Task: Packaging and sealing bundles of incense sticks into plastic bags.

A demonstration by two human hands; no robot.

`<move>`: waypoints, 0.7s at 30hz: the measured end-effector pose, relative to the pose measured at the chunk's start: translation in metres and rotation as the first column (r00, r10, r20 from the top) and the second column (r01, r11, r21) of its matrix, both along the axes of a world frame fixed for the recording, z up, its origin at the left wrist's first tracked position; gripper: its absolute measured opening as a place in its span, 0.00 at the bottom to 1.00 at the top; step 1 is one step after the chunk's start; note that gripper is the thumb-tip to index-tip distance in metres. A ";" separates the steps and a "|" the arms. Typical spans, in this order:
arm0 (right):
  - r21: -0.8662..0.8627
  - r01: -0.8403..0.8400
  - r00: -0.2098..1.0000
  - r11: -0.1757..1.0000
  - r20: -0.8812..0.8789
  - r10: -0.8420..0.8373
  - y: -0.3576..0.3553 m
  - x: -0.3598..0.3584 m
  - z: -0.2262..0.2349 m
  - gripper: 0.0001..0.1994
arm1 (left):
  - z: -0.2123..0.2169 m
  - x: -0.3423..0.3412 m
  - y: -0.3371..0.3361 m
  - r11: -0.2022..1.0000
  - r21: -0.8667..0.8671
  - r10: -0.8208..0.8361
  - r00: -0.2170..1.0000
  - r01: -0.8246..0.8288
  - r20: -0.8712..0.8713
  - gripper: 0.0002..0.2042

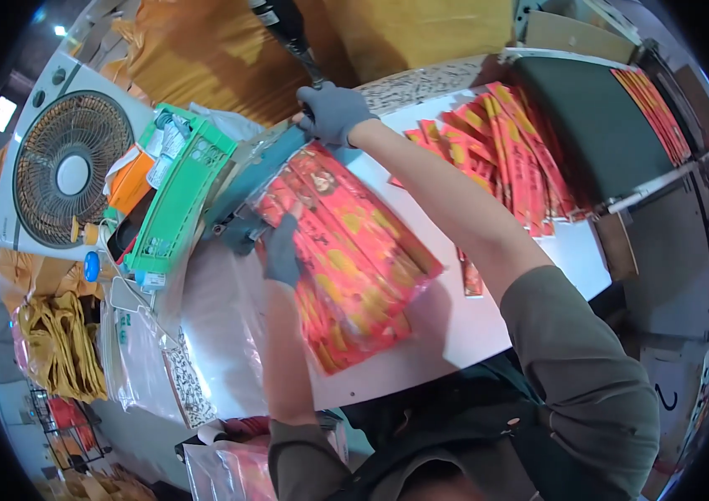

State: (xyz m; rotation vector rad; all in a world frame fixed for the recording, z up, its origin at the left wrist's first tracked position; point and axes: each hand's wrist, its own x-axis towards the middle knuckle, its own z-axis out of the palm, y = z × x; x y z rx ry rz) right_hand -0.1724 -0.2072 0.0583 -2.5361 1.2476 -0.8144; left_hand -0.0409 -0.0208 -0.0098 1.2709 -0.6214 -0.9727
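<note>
A clear plastic bag filled with red and gold paper packs (346, 259) lies on the white table (463, 326). Its open end sits under the blue arm of a heat sealer (258, 171). My left hand (281, 250), in a grey glove, presses flat on the bag just below the sealer. My right hand (334, 113), also gloved, is closed around the sealer's black handle (292, 33) and holds the arm down on the bag's end.
A pile of loose red and gold packs (496, 150) lies at the right, beside a dark conveyor belt (597, 125). A green plastic basket (179, 188) and a white fan (66, 163) stand at the left. Clear bags (133, 351) hang off the table's left edge.
</note>
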 end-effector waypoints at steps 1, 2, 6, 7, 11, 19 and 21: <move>0.028 -0.032 0.999 0.999 -0.012 0.032 0.011 -0.009 0.004 0.23 | -0.001 0.015 0.005 1.000 -0.004 -0.003 1.000 0.003 0.001 0.27; 0.055 -0.062 0.998 0.997 -0.022 0.063 0.023 -0.018 0.009 0.28 | 0.000 0.034 0.011 0.991 0.001 -0.137 0.990 0.137 -0.008 0.27; -0.095 0.168 0.973 0.981 -0.147 -0.180 0.058 -0.138 -0.010 0.38 | 0.068 -0.006 0.034 0.860 0.403 -0.323 0.279 -0.313 0.904 0.29; -0.159 0.285 0.908 0.945 -0.270 -0.320 0.063 -0.171 -0.012 0.40 | 0.066 -0.015 0.033 0.863 0.401 -0.323 0.275 -0.307 0.906 0.29; 0.194 0.637 0.770 0.746 -0.220 -0.599 0.062 -0.281 -0.035 0.45 | 0.048 -0.083 0.004 0.745 0.437 -0.656 0.437 0.503 0.615 0.33; 0.484 0.272 0.947 0.832 0.021 -0.322 0.071 -0.270 -0.030 0.55 | -0.025 -0.134 -0.108 0.698 -0.054 -0.663 0.615 0.714 -0.426 0.31; 0.572 0.281 0.947 0.770 -0.034 -0.320 0.093 -0.266 -0.033 0.57 | -0.017 -0.205 -0.099 0.746 -0.041 -0.623 0.673 0.665 -0.399 0.29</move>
